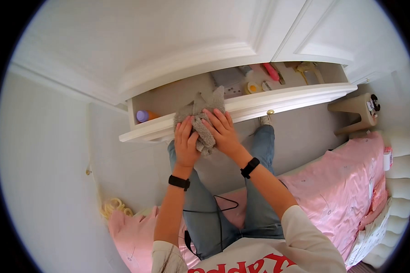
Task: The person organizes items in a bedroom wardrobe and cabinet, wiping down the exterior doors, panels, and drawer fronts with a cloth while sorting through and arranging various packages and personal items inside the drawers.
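A fuzzy grey cloth lies bunched over the front edge of the open white drawer. My left hand presses its fingers into the left part of the cloth. On the right side, my right hand grips the same cloth, its fingers curled over the folds. The two hands are close together, with a roll of cloth between them. Just left of the cloth, inside the drawer, lies an orange bottle with a purple cap. The cloth hides part of the drawer front and whatever is directly behind it.
Farther right in the drawer are a grey folded item, a round container with a yellow dot and a pink object. A beige stool stands at the right. Pink bedding is behind me; a black cable crosses my legs.
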Demonstrator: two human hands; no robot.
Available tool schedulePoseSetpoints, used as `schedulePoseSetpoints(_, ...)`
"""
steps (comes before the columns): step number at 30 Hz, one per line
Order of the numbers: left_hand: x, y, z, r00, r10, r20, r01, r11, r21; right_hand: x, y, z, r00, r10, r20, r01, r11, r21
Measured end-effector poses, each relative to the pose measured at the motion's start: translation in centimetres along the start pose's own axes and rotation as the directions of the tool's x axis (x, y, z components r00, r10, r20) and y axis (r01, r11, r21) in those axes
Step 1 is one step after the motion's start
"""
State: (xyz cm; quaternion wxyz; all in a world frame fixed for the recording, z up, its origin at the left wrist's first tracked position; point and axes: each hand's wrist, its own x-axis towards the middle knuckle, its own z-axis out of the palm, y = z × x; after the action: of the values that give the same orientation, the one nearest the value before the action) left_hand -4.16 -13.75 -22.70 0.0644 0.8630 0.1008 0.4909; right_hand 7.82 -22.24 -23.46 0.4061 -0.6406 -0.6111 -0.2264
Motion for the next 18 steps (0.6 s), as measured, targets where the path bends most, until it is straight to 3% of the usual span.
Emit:
schedulePoseSetpoints(8,-2.9,-1.3,0.6,0.972,0.15,0.179,-0.173,0.977,0.122,-2.8,2.6,1.9,0.979,-0.194,-0.066,0.183,0.972,-0.145)
schedulePoseSetpoints(10,-3.5,-2.1,1.0,0.925,0.212,0.314,-0.261,0.958,0.12,-4.6,3.9,1.9,0.986,-0.163,0.017,0.164,0.975,-0.152)
schedulePoseSetpoints(13,-2.9,-2.8,1.7,0.894,0.186,0.408,-0.284,0.939,0.195,-4.4,4.1,1.6,0.994,-0.07,0.08,0.082,0.986,-0.145)
schedulePoseSetpoints(16,-2.1,-2.5,3.3,0.956,0.089,0.28,-0.147,0.97,0.195,-3.9,4.0,2.1,0.996,-0.002,0.085,0.009,0.996,-0.086)
schedulePoseSetpoints(18,-2.4,-2.9,3.6,0.962,0.093,0.258,-0.148,0.968,0.203,-3.5,3.7,2.8,0.999,0.016,0.051,-0.013,0.999,-0.048)
